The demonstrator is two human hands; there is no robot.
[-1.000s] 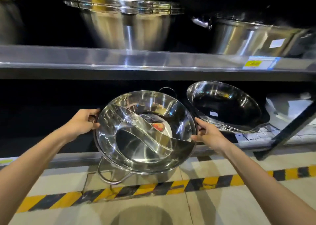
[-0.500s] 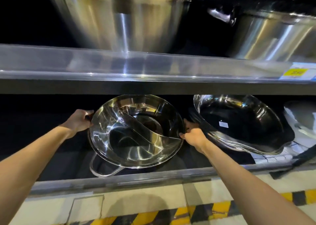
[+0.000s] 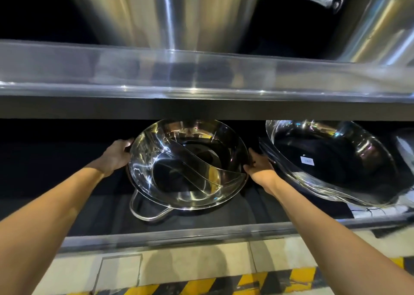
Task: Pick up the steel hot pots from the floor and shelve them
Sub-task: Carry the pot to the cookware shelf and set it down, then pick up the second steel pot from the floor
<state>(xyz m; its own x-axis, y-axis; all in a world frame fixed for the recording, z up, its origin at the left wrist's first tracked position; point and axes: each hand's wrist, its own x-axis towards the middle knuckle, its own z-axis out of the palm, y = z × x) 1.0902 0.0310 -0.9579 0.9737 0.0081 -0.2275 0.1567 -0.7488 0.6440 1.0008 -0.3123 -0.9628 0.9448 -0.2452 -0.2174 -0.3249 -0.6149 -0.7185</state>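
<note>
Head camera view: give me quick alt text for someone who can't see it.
Both hands, left hand and right hand, hold a divided steel hot pot by its sides, tilted toward the camera, inside the dark lower shelf. A stack of shiny pans leans to its right, and large steel pots stand on the shelf above.

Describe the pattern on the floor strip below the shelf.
Diagonal yellow and black hazard stripes, in the head view.

My forearms are bare, no sleeves in view; my left hand (image 3: 115,154) and right hand (image 3: 259,167) wear no gloves.
</note>
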